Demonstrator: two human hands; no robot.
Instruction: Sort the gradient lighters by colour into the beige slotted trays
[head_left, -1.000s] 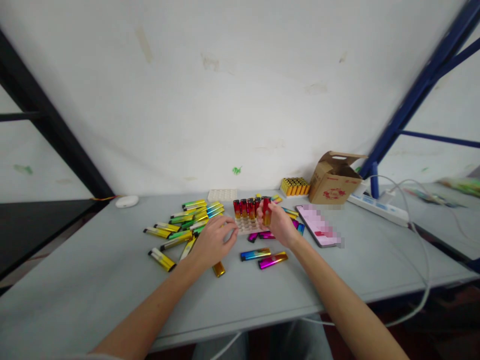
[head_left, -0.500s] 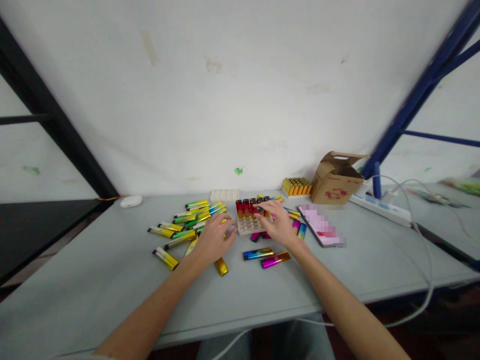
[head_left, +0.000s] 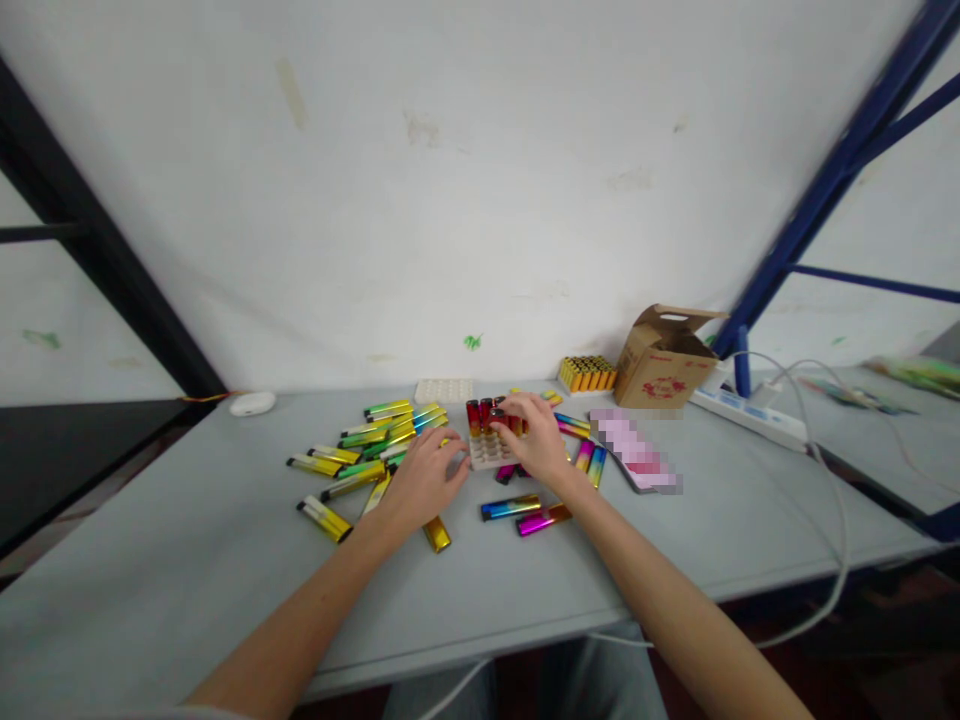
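The lighters [head_left: 480, 415] stand upright in a pale tray [head_left: 484, 462], red ends up, near the middle of the table. My right hand [head_left: 526, 435] covers the tray's right part, so I can't see how many stand there. Its fingers [head_left: 510, 405] curl almost shut over the lighter tops, and I can't tell whether they grip one. My left hand [head_left: 424, 480] is half open beside the tray's near left corner, holding nothing I can see. A loose heap [head_left: 375, 435] of lighters lies to the left of the tray. On the right, the phone [head_left: 634, 450] is blurred out. The gray table [head_left: 187, 540] also carries a cardboard box [head_left: 660, 368] and a power strip [head_left: 750, 418] at far right, against a white wall [head_left: 450, 200]. Compared with the earlier frame, my right hand has moved left across the tray.
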